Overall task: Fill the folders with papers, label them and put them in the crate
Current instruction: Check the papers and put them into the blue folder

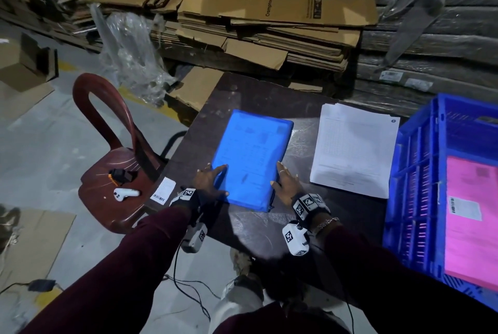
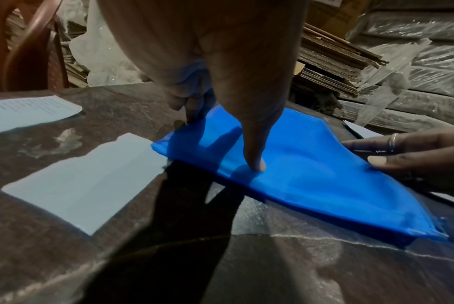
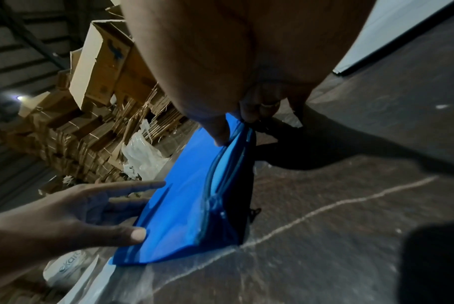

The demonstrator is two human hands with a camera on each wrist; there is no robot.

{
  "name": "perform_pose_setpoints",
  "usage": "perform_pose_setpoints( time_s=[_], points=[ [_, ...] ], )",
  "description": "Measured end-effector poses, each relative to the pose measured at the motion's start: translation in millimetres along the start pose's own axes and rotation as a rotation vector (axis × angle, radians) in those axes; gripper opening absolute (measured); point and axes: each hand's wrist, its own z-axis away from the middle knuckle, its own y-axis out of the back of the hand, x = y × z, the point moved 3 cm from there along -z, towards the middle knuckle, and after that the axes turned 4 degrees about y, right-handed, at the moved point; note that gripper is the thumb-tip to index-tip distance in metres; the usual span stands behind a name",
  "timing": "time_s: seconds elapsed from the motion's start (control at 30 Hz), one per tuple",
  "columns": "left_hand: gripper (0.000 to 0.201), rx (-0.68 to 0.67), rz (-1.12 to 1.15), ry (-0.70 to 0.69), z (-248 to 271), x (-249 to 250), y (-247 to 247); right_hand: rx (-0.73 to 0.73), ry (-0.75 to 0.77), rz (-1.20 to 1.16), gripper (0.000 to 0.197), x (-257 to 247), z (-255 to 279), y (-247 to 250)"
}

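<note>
Two hands, left (image 1: 208,181) and right (image 1: 287,181), press flat-fingered on one blue folder (image 1: 252,158); one paper stack (image 1: 353,154), one crate (image 1: 420,172).

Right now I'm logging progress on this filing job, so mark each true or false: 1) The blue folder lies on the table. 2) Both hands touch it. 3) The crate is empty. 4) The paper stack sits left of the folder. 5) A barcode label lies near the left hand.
1) True: the blue folder lies flat on the table.
2) True: the left hand and right hand touch it.
3) False: the crate holds a pink folder.
4) False: the paper stack sits on its right.
5) True: the barcode label.
</note>
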Motion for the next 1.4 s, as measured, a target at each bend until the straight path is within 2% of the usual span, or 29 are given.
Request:
perform_pose_setpoints(
  time_s=[0.1,0.17,0.23,0.37,0.47,0.53,0.6,0.67,0.7,0.83,0.97,1.07,1.17,1.23,1.33,1.4],
  points=[
    [0.102,-0.012,-0.049,0.010,-2,0,5,0.106,-0.025,-0.113,0.075,6,-6,14],
    [0.102,-0.017,-0.051,0.016,-3,-1,6,0.183,-0.059,-0.191,0.065,7,-13,26],
    [0.103,-0.022,-0.045,0.007,-4,-1,5,0.154,-0.059,-0.249,0.063,6,-25,33],
    [0.107,-0.015,-0.031,-0.023,-6,-4,4,0.047,-0.057,-0.251,0.093,34,-64,11],
    [0.110,-0.021,-0.007,-0.023,-5,-8,6,0.041,-0.029,-0.217,0.093,34,-66,11],
    [0.111,-0.013,-0.003,-0.029,-3,-3,8,0.065,0.009,-0.211,0.087,21,-47,21],
    [0.104,0.004,-0.043,-0.058,-2,11,13,0.108,0.014,-0.264,0.076,-6,-15,40],
    [0.094,0.037,-0.110,-0.153,-3,30,18,0.199,-0.014,-0.288,0.066,-19,11,53],
    [0.089,0.052,-0.119,-0.214,-4,41,20,0.247,-0.011,-0.258,0.065,-21,20,58],
    [0.076,0.092,-0.053,-0.431,-1,89,30,0.261,0.009,-0.045,0.068,-14,46,70],
    [0.071,0.072,-0.005,-0.560,1,132,29,0.329,-0.011,-0.022,0.062,3,67,74],
    [0.070,0.050,-0.010,-0.653,1,161,28,0.467,-0.014,-0.038,0.067,12,84,89],
    [0.068,0.065,-0.011,-0.718,0,191,27,0.593,-0.019,-0.002,0.065,22,104,106],
    [0.067,0.095,0.004,-0.730,-4,208,28,0.616,-0.039,0.038,0.064,31,110,124],
    [0.066,0.154,0.049,-0.721,-9,237,31,0.669,-0.128,0.008,0.061,53,114,161],
    [0.067,0.166,0.088,-0.667,-15,255,29,0.714,-0.213,-0.034,0.060,63,115,180]
  ],
)
